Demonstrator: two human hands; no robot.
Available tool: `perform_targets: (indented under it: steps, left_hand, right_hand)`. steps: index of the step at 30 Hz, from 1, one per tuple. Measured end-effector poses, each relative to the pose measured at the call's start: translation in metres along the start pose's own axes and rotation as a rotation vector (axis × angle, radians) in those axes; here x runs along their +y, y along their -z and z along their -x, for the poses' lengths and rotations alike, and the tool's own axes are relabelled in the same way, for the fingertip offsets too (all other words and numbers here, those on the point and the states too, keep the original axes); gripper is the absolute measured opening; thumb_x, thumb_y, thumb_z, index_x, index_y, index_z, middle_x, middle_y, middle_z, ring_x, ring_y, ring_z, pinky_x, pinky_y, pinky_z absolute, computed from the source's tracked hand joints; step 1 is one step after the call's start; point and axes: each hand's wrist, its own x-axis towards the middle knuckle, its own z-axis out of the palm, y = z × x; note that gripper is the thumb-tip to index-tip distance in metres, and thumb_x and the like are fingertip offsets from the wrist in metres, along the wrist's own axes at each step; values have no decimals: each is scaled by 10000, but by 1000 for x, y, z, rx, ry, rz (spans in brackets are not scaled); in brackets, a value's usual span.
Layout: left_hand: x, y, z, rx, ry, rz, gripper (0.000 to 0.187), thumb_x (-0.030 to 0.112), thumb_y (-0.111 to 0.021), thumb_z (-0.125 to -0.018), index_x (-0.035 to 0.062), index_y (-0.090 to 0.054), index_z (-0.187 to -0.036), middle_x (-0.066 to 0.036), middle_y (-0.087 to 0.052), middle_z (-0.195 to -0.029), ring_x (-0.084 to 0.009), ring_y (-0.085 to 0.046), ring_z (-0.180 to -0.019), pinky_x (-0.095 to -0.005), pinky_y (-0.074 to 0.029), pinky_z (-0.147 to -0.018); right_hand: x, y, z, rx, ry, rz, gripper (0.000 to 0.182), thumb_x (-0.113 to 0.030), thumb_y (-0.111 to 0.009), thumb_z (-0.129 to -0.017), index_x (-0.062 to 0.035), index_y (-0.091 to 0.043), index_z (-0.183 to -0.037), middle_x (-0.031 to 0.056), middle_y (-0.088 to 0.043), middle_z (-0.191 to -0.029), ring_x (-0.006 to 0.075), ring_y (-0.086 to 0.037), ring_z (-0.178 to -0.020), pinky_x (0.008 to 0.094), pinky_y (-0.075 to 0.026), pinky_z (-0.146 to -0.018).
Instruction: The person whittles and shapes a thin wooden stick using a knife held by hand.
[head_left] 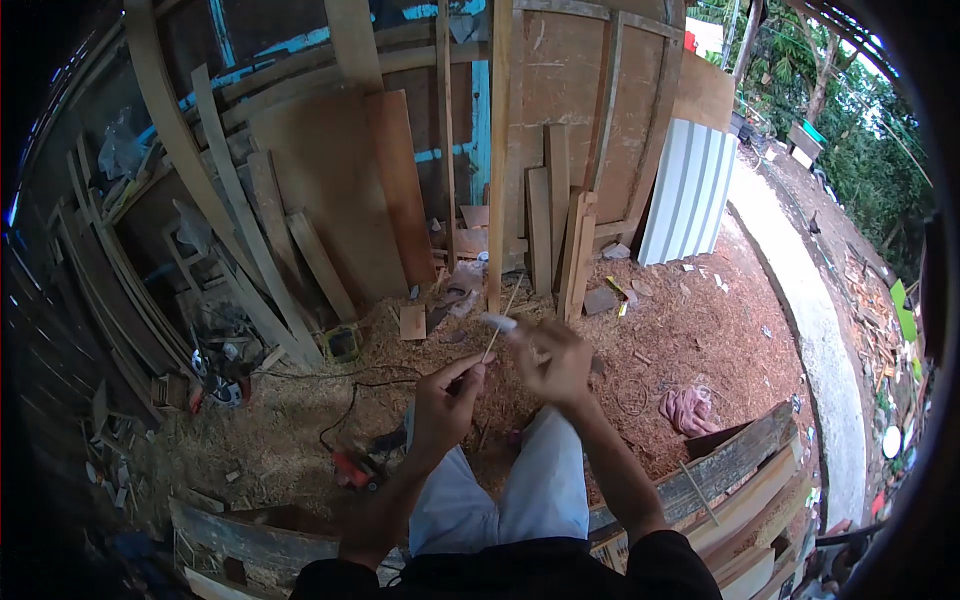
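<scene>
Impossible to read any text, label, brand, number or sign, whether close to the left hand (450, 400), close to the right hand (555, 365) or farther off. Too small and unclear to make out any print on the red corded tool (352, 470) on the floor, beyond the left hand's outer side and nearer the body.
</scene>
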Motion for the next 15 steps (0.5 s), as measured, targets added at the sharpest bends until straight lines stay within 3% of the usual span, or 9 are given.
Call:
perform_targets:
  steps: [1, 3, 5, 7, 9, 11, 13, 15]
  left_hand:
    - [2, 1, 1, 3, 3, 2, 248, 140, -537, -902, -22, -613, -1075, -3, -580, -685, -29, -462, -595, -200, -376, -521]
    - [6, 5, 3, 11, 42, -96, 250, 141, -531, -904, -19, -616, -1076, 3, -564, -668, -29, -459, -585, -199, -377, -521]
    - [4, 6, 2, 41, 5, -118, 249, 144, -530, -905, -7, -619, -1082, 18, -521, -638, -29, -427, -563, -200, -355, -505]
    - [4, 4, 3, 63, -37, -131, 249, 147, -529, -906, 5, -622, -1089, 34, -479, -607, -28, -395, -540, -201, -334, -489]
    - [9, 5, 6, -3, 26, -96, 238, 143, -530, -904, 4, -625, -1072, 18, -529, -638, -23, -455, -577, -189, -375, -524]
    - [8, 2, 11, -7, 42, -64, 237, 144, -530, -904, 4, -626, -1070, 19, -526, -634, -22, -449, -571, -188, -369, -516]
    - [8, 4, 11, -13, 49, -45, 236, 145, -530, -905, 5, -627, -1068, 20, -523, -629, -20, -443, -566, -186, -363, -507]
    - [7, 8, 9, -28, 65, -39, 237, 146, -525, -907, 4, -627, -1067, 25, -521, -632, -21, -430, -550, -182, -347, -490]
  right_hand:
    - [7, 2, -5, -6, -125, 7, 164, -199, -681, -745, -86, -695, -864, 64, -636, -722, 224, -622, -642, 322, -488, -517]
    - [5, 1, -6, 88, -9, 24, 157, -192, -681, -746, -90, -699, -863, 70, -631, -701, 223, -615, -607, 323, -479, -506]
    - [-8, 4, 3, -27, 157, -89, 161, -161, -645, -784, -24, -688, -855, 104, -598, -645, 224, -584, -537, 318, -457, -481]
    - [-19, 9, 6, -45, 144, -41, 160, -155, -644, -786, -24, -688, -867, 104, -603, -653, 221, -591, -541, 312, -459, -478]
    - [-15, 8, 0, -61, 135, 0, 160, -149, -643, -789, -24, -689, -878, 105, -608, -662, 218, -597, -545, 307, -460, -475]
    - [6, 4, -10, 100, -136, -25, 118, -174, -669, -755, -108, -702, -847, 59, -601, -659, 205, -599, -578, 330, -471, -496]
    - [-4, 7, -6, 88, -103, -50, 127, -170, -671, -751, -100, -703, -852, 62, -598, -661, 206, -595, -570, 325, -470, -490]
    - [-20, 7, 5, -12, 210, -60, 146, -167, -665, -756, -77, -701, -867, 79, -584, -622, 227, -579, -522, 328, -462, -477]
